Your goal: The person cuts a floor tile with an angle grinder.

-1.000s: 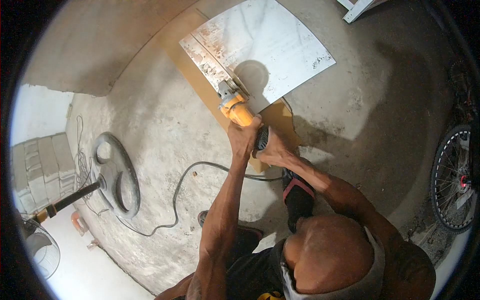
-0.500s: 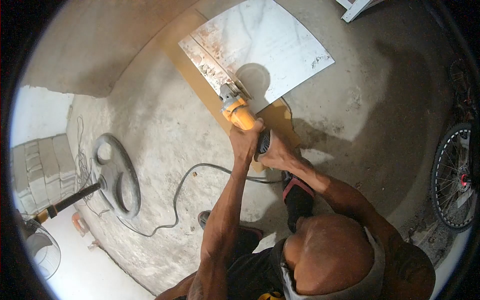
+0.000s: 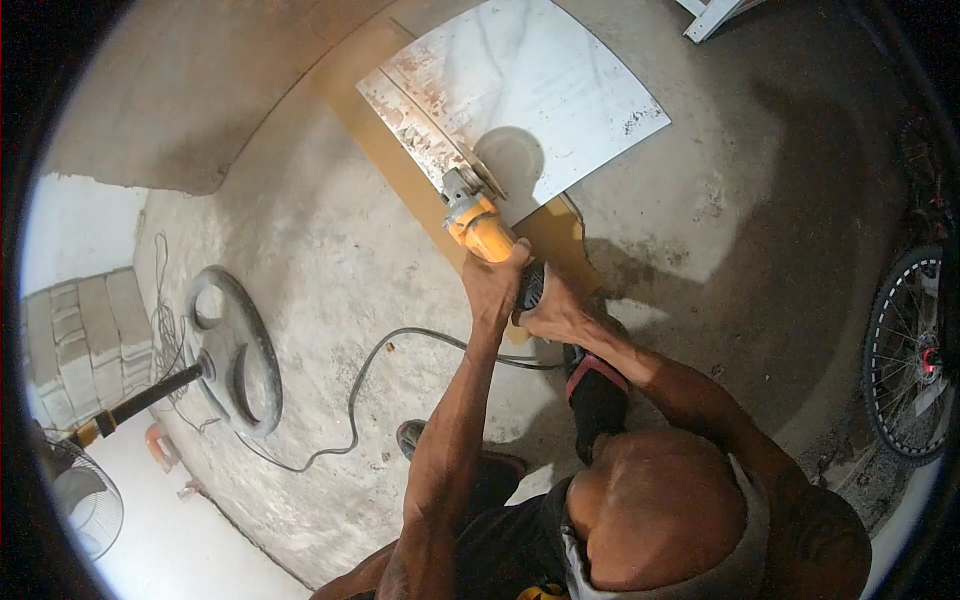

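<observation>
An orange angle grinder (image 3: 488, 235) with a grey head is gripped by both of my hands. My left hand (image 3: 492, 288) wraps around its body, thumb over the top. Behind it, my right hand (image 3: 552, 308) is closed on the dark rear handle. The grinder's disc (image 3: 483, 172) stands edge-on at a long line in the white marble-look tile (image 3: 560, 80), close to its near left edge. Reddish-brown and pale dust lies along that line. Under the tile, a brown cardboard sheet (image 3: 395, 180) sticks out on the left and near sides.
A black cable (image 3: 355, 400) snakes over the concrete floor (image 3: 320, 300). At left are a grey fan base (image 3: 262, 350), a fan grille (image 3: 95, 510) and stacked blocks (image 3: 95, 335). A bicycle wheel (image 3: 872, 350) stands at right. A white frame leg (image 3: 712, 18) shows at the top.
The grinder and both hands have shifted very slightly toward me and to the right along the line. Both hands keep their grip.
</observation>
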Available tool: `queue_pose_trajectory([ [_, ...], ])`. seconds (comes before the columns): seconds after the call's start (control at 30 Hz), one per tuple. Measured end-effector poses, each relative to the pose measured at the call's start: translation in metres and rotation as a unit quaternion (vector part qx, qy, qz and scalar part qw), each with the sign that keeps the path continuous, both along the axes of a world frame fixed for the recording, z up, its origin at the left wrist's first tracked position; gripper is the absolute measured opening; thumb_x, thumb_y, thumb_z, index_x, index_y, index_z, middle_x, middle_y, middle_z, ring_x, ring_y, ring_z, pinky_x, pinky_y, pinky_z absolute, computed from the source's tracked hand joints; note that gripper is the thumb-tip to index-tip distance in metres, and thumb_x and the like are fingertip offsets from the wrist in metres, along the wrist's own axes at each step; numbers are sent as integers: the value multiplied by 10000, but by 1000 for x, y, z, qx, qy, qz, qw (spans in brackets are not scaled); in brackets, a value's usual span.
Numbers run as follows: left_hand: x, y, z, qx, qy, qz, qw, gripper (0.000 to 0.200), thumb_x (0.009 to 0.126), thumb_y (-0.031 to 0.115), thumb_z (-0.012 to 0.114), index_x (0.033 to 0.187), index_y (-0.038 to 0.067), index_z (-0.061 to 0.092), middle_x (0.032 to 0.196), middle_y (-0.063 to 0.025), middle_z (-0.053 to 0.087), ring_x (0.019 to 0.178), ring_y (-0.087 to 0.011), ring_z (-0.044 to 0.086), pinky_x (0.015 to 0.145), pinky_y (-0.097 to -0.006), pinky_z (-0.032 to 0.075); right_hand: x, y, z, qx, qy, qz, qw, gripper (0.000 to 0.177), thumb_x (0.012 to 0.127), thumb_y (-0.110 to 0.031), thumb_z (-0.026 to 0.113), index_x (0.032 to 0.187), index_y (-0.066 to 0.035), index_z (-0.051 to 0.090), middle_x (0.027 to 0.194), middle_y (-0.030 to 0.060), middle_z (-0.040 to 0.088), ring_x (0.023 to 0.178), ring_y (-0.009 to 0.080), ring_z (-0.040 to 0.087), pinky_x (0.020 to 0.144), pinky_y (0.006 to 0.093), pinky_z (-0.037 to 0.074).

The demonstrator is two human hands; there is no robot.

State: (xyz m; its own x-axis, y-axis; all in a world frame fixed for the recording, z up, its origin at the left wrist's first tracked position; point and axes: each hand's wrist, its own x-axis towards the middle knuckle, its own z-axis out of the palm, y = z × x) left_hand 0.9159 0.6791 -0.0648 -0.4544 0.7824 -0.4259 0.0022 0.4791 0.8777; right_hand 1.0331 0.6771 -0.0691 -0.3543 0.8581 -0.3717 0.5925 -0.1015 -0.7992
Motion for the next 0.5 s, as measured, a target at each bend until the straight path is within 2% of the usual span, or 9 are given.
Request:
queue_pose_trajectory([
  [0.1, 0, 0, 3, -2, -6, -2, 1000, 435, 769, 315, 735, 972, -44, 597, 865, -122, 662, 755, -200, 636, 688, -324, 514, 1, 1, 12, 6, -19, 15, 1000, 664, 594, -152, 780, 1145, 66, 482, 966, 182, 607, 914, 294, 623, 784, 385, 512],
  [0.3, 1, -1, -6, 4, -21, 11, 1000, 398, 763, 269, 741, 976, -35, 599, 877, -112, 661, 754, -194, 635, 681, -319, 513, 3, 1, 4, -41, -10, 15, 999, 598, 573, -198, 797, 1070, 32, 557, 936, 176, 627, 893, 313, 633, 779, 398, 505],
  [0.4, -2, 2, -7, 10, -20, 15, 1000, 416, 755, 250, 739, 996, -53, 586, 872, -121, 666, 750, -195, 648, 679, -312, 519, -1, 2, 10, 33, -13, -4, 999, 544, 579, -186, 796, 1026, 32, 573, 890, 169, 632, 858, 304, 640, 757, 397, 510],
  [0.5, -10, 4, -4, 8, -22, 20, 1000, 430, 748, 246, 740, 1002, -61, 579, 863, -127, 668, 755, -197, 657, 684, -311, 523, -7, 6, 16, 29, 34, -18, 999, 512, 602, -159, 779, 1024, 38, 568, 892, 180, 632, 871, 305, 641, 759, 401, 506],
])
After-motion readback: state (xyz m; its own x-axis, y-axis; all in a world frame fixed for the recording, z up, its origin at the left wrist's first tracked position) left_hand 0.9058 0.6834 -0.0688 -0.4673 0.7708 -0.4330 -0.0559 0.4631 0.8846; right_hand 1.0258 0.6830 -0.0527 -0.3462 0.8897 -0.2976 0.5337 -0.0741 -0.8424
